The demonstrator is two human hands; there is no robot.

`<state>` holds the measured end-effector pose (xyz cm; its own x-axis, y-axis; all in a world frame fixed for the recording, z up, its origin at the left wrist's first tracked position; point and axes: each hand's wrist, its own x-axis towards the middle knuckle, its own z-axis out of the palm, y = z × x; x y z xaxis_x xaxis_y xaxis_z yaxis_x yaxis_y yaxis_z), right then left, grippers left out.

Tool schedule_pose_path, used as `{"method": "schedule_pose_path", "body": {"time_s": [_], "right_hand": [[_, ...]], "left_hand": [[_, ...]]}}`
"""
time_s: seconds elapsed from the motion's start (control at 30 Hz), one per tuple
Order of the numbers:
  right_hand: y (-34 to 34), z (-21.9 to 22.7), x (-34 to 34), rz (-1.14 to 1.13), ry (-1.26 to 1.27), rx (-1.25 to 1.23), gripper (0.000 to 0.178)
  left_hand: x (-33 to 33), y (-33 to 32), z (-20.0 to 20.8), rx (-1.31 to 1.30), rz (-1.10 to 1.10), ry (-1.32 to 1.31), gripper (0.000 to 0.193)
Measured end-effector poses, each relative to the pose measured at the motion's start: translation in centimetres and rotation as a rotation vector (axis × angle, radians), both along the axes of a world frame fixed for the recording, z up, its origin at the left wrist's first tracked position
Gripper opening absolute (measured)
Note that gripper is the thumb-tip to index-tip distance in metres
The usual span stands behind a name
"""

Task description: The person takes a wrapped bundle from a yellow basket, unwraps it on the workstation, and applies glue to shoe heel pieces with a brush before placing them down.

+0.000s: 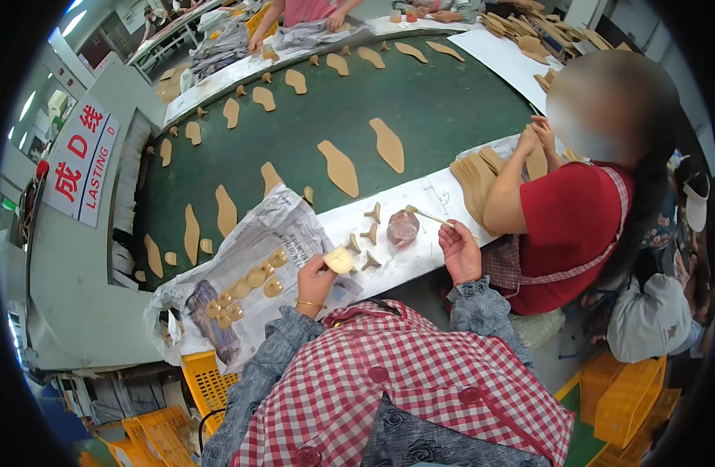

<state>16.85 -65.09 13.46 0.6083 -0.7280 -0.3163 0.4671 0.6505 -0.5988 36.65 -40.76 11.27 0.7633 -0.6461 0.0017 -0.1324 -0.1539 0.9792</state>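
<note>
My left hand [314,283] is closed on a small pale yellow piece with a rounded edge, perhaps a shoe heel [339,261]. Between the fingers of my right hand [461,252] is the thin handle of a small brush [430,215], its tip above the rim of a clear jar [403,230]. The jar stands on the white tabletop [404,268], and several tan shoe heels [369,234] lie to its left. Farther left, rounded, shiny tan pieces [241,289] are laid out on newspaper [283,226].
Beyond the tabletop, a green conveyor belt [295,140] carries tan insoles [338,169] and small heels. At right, a co-worker in a red top [563,214] sits beside stacked insoles [474,191]. Yellow crates [202,381] stand below left. Another person [307,12] works across the belt.
</note>
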Motion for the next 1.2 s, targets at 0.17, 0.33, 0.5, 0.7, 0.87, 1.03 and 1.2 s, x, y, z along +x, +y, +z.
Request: {"method": "schedule_pose_path", "body": {"time_s": [0.17,0.33,0.5,0.7,0.87,1.03,1.2], "right_hand": [[3.0,7.8,1.9,0.045,-0.162,-0.078,0.017],[3.3,10.2,3.7,-0.013,-0.185,-0.094,0.014],[0.7,5.9,4.7,-0.095,-0.159,-0.018,0.011],[-2.0,-2.0,1.2,-0.147,-0.145,-0.030,0.015],[-2.5,-2.9,1.8,-0.150,-0.009,0.066,0.016],[-2.8,-5.2,3.3,-0.103,-0.031,0.028,0.014],[-2.3,-3.3,3.8,-0.060,0.016,0.025,0.011]], "left_hand": [[-0.3,-2.3,3.6,-0.173,-0.007,-0.231,0.021],[0.5,-3.6,5.4,-0.169,-0.053,-0.295,0.020],[2.6,-0.6,4.7,0.011,0.021,-0.316,0.018],[10.6,4.0,7.2,-0.261,0.364,-0.112,0.022],[24.3,17.5,26.7,-0.503,0.862,-0.857,0.021],[28.4,21.1,36.6,-0.691,0.977,-0.748,0.022],[10.8,-0.3,20.4,-0.019,0.056,-0.632,0.026]]}}
